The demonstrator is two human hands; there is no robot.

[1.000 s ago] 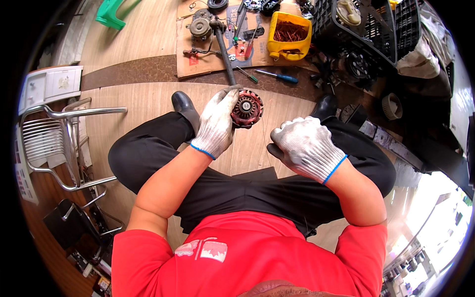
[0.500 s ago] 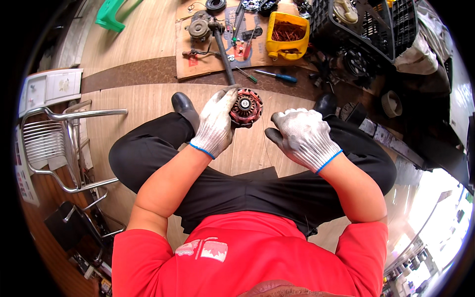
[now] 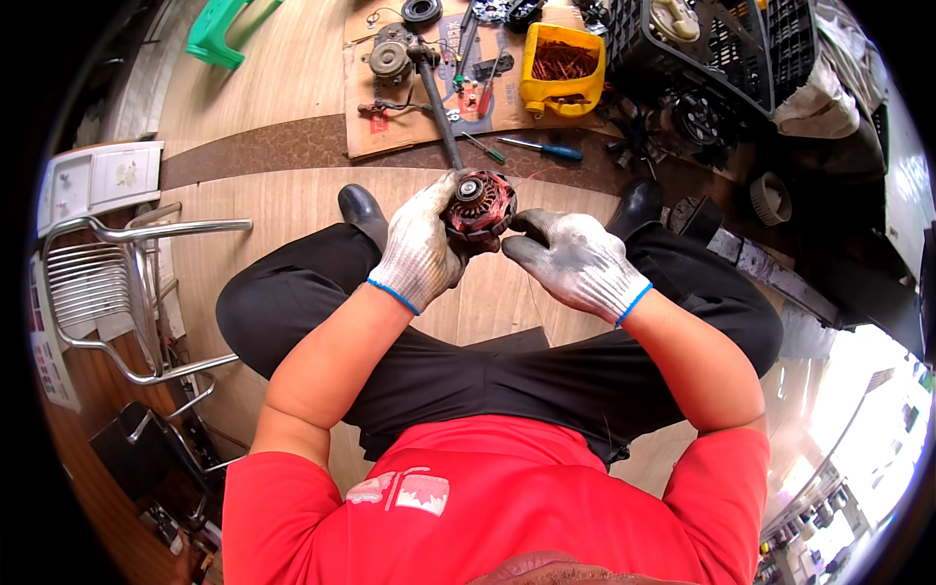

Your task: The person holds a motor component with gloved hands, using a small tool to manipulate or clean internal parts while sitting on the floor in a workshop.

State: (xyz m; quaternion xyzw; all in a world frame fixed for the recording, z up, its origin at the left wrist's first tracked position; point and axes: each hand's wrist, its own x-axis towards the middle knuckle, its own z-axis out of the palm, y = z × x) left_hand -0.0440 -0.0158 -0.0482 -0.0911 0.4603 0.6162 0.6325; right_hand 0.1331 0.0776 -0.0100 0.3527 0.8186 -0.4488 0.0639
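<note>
My left hand point(image 3: 421, 234), in a white knit glove with a blue cuff, grips a motor part point(image 3: 480, 207) wound with reddish copper wire. A round shaft end shows at the middle of its face. My right hand point(image 3: 575, 261), gloved alike with a grey-stained palm side, is just right of the windings. Its thumb and forefinger are apart, with a dark gap between them; the other fingers curl in. Whether the fingertips touch the windings is hard to tell. Beyond my left hand, a hammer point(image 3: 436, 102) lies with its handle end close to the glove.
Cardboard point(image 3: 375, 141) ahead bears a dismantled motor piece point(image 3: 390, 60) and tools. A cut yellow container point(image 3: 531, 96) holds copper wire scraps. Near it lie a blue screwdriver point(image 3: 561, 152) and black crates point(image 3: 634, 44). A metal chair point(image 3: 146, 229) stands left, a green stool point(image 3: 213, 37) far left.
The wound motor part has tilted and shifted slightly left in my left hand. My right hand has moved left and up to it, its thumb and forefinger now pointing toward the windings.
</note>
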